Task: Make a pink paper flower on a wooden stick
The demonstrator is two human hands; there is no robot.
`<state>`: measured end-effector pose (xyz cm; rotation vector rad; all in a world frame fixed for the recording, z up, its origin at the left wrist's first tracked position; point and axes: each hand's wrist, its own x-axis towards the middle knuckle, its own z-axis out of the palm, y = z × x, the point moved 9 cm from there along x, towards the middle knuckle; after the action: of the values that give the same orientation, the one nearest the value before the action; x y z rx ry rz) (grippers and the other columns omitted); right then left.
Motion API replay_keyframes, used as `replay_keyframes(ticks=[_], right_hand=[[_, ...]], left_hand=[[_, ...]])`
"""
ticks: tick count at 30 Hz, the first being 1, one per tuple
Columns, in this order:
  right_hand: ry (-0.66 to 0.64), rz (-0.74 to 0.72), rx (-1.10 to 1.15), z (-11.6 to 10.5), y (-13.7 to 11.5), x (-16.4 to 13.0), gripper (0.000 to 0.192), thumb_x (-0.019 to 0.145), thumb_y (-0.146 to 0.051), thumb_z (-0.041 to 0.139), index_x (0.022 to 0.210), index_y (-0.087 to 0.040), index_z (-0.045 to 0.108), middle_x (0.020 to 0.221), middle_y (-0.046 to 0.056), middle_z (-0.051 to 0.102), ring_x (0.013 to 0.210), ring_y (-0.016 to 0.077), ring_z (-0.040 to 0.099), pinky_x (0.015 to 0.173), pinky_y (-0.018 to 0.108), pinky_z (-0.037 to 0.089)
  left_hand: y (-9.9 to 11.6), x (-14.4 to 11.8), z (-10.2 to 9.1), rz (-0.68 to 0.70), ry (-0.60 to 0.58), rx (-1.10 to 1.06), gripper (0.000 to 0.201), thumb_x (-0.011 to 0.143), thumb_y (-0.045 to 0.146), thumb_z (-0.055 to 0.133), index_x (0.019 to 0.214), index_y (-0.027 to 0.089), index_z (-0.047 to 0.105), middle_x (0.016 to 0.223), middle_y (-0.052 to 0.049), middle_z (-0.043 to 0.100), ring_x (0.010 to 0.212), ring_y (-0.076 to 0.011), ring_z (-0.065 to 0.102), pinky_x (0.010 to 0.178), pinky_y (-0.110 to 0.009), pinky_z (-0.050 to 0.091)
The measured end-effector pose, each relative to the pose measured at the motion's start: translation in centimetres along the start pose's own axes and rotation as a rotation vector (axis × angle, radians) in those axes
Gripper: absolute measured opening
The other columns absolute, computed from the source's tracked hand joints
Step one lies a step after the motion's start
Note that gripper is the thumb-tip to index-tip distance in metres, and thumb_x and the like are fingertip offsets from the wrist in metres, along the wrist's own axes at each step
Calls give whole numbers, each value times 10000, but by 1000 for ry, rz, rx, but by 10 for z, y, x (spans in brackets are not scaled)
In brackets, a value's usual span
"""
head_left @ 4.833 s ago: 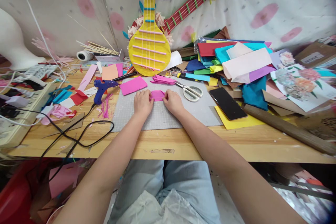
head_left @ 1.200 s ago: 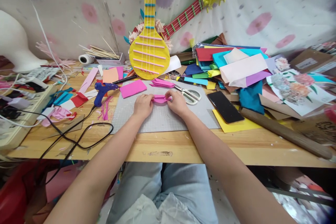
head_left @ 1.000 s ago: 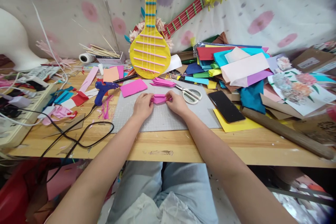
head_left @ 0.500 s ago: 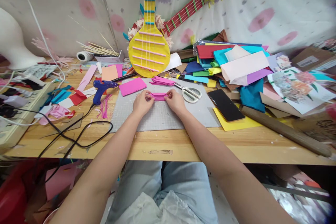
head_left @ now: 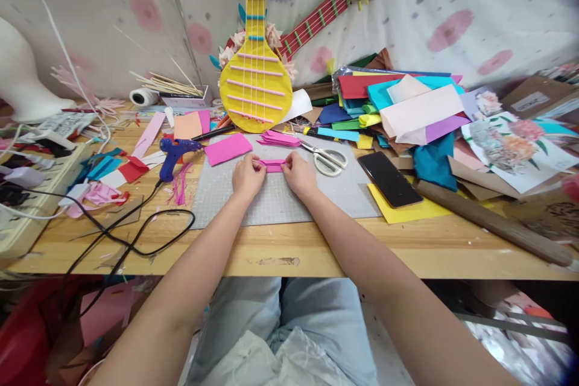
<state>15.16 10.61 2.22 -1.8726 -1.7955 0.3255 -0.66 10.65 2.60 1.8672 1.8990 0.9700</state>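
Note:
A small folded strip of magenta paper [head_left: 273,166] lies stretched between my two hands, low over the grey cutting mat [head_left: 217,196]. My left hand [head_left: 249,177] pinches its left end, and my right hand [head_left: 299,174] pinches the right end. The fingertips hide both ends of the strip. Just beyond them rest a flat magenta paper rectangle [head_left: 228,149] and a stack of cut magenta pieces [head_left: 280,139]. Scissors with white handles [head_left: 329,161] lie to the right of my right hand.
A blue glue gun [head_left: 170,157] with a black cord stands left of the mat. To the right are a phone [head_left: 389,179], a wooden stick [head_left: 493,223] and piled coloured paper [head_left: 420,111]. Behind, a yellow paper instrument [head_left: 256,90] leans upright.
Both hands keep their pinch on the paper strip and have drawn very slightly closer together. The strip looks folded a little narrower; the camera view has shifted slightly.

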Motion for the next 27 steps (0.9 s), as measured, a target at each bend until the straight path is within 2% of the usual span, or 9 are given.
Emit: replay_keyframes(ticks=[8, 18, 24, 27], right_hand=[[0, -29, -96, 0, -6, -2, 156, 834, -256, 426, 939, -192, 521, 912, 74, 627, 817, 203, 573, 653, 300, 389], [18, -36, -126, 0, -6, -2, 129, 827, -261, 445, 909, -205, 527, 894, 57, 632, 810, 213, 577, 639, 303, 383], [8, -36, -150, 0, -7, -3, 140, 838, -262, 437, 928, -200, 525, 913, 71, 630, 821, 212, 577, 646, 304, 385], [8, -41, -162, -1, -8, -4, 141, 841, -266, 439, 933, -199, 522, 918, 73, 628, 831, 214, 577, 640, 302, 383]], left_hand=[[8, -6, -2, 70, 52, 73, 251, 747, 233, 530, 994, 214, 490, 766, -32, 640, 938, -236, 500, 800, -345, 381], [7, -5, -3, 56, 75, 106, 204, 744, 221, 512, 945, 204, 481, 858, -53, 610, 939, -216, 496, 797, -339, 393], [5, -4, -2, 38, 53, 97, 187, 748, 230, 523, 929, 202, 486, 803, -46, 603, 905, -222, 489, 788, -347, 391], [9, -3, 3, 96, 3, 120, 122, 767, 211, 505, 886, 215, 529, 808, -56, 590, 893, -225, 476, 805, -362, 378]])
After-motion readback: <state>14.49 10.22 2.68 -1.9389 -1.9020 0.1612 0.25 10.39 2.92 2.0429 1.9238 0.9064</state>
